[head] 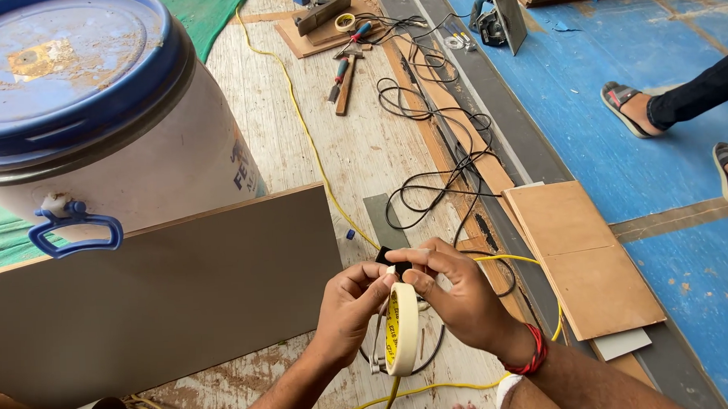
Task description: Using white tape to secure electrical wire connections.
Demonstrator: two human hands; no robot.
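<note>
I hold a roll of pale masking tape on edge between my two hands, just in front of the grey board that stands on its long side. My left hand is pinched shut, thumb and fingers pressed on the roll's upper rim. My right hand is curled over the top of the roll, its fingertips closed on a small black piece and the free end of the tape; what that black piece is I cannot tell. A yellow cable runs past the board's right end and under my hands. Behind the board stands a white drum with a blue lid. Right of the board lies a flat plywood panel, and beyond it another person's sandalled foot rests on the blue floor. Far behind the board lies a hammer.
</note>
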